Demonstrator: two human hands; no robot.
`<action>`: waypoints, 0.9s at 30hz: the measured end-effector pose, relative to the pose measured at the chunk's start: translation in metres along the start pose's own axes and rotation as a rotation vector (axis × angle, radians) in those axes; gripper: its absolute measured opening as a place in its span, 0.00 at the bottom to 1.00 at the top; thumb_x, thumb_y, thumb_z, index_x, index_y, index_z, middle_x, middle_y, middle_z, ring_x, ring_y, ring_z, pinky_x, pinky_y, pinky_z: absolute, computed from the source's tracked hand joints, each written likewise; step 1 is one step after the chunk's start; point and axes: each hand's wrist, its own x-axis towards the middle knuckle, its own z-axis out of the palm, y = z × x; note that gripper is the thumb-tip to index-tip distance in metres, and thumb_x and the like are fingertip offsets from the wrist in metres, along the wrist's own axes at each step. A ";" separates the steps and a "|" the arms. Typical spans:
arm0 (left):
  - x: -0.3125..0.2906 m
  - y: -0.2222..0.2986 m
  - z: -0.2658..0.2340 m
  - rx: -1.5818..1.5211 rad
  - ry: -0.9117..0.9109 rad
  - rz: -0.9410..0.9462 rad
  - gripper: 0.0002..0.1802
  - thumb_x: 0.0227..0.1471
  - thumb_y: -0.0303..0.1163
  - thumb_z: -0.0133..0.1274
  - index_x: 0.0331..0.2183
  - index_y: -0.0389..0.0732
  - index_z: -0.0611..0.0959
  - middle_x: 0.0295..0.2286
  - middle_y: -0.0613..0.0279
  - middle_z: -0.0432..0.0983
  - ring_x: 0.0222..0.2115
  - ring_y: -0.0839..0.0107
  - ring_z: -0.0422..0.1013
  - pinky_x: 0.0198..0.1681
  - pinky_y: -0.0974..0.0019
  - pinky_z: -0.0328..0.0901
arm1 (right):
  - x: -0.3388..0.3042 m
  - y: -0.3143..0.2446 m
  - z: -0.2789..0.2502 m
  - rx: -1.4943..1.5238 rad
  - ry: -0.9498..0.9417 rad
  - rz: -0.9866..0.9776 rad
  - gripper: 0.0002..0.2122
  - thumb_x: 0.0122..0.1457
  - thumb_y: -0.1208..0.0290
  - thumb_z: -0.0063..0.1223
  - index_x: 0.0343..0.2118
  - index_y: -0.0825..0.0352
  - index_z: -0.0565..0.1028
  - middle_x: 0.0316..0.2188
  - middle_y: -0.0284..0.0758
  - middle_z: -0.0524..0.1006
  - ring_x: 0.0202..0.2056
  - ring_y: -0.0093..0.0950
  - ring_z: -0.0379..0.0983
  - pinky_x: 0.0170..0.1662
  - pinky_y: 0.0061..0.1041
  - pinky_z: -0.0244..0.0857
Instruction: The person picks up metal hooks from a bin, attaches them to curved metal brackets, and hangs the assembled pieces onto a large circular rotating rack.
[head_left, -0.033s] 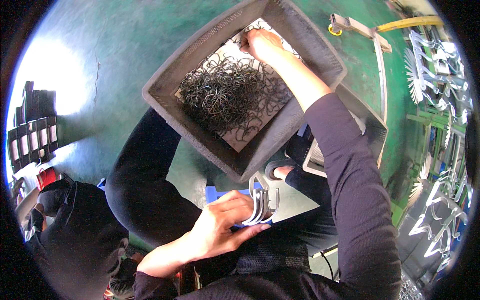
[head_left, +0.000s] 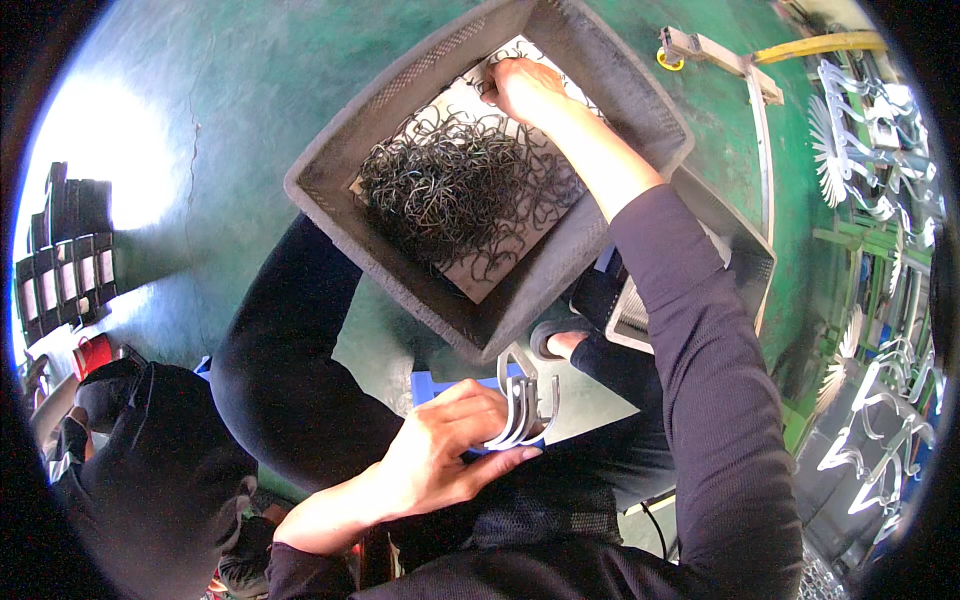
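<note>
My left hand point(head_left: 455, 440) is closed around several curved silvery metal brackets point(head_left: 520, 410), held above my lap. Their bent ends stick up past my fingers. My right hand point(head_left: 525, 88) reaches into the far end of a grey plastic crate point(head_left: 345, 130), its fingers pinched together over a pale board point(head_left: 530, 255). What they grip, if anything, is hidden. Near those fingertips lie a few thin dark curved wires. A tangled heap of dark bent wire hooks point(head_left: 440, 180) covers much of the board, nearer to me than my right hand.
Beneath my right arm is a second grey crate point(head_left: 745, 245). A blue object point(head_left: 425, 387) shows behind my left hand. Silvery metal parts point(head_left: 880, 430) hang along the right side. Another person point(head_left: 150, 470) is at the lower left, near a dark stack point(head_left: 70, 260).
</note>
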 end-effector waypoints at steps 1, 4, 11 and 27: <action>-0.001 -0.001 0.000 0.005 0.005 -0.001 0.11 0.38 0.29 0.62 0.26 0.37 0.78 0.26 0.58 0.74 0.30 0.61 0.70 0.35 0.64 0.65 | 0.000 -0.002 0.000 -0.043 -0.035 -0.007 0.08 0.46 0.68 0.51 0.27 0.66 0.77 0.28 0.43 0.77 0.33 0.39 0.74 0.34 0.35 0.67; -0.003 0.000 0.001 0.018 0.005 0.009 0.11 0.38 0.29 0.62 0.26 0.36 0.78 0.25 0.58 0.74 0.29 0.61 0.70 0.34 0.63 0.65 | -0.007 0.010 0.004 -0.014 -0.075 0.009 0.10 0.46 0.68 0.51 0.29 0.69 0.76 0.29 0.44 0.76 0.32 0.40 0.74 0.34 0.35 0.67; -0.011 0.002 0.009 0.079 0.078 0.033 0.12 0.38 0.28 0.61 0.26 0.34 0.77 0.23 0.56 0.73 0.27 0.61 0.70 0.30 0.63 0.65 | -0.091 0.012 -0.043 0.748 0.012 0.103 0.08 0.54 0.71 0.51 0.32 0.70 0.72 0.22 0.32 0.74 0.24 0.18 0.69 0.30 0.19 0.65; -0.029 0.034 0.042 0.237 0.217 0.174 0.10 0.38 0.25 0.61 0.27 0.32 0.80 0.27 0.54 0.76 0.30 0.66 0.73 0.33 0.68 0.66 | -0.339 -0.076 -0.138 1.409 0.205 0.138 0.12 0.49 0.79 0.56 0.35 0.68 0.66 0.24 0.36 0.76 0.23 0.20 0.72 0.26 0.17 0.68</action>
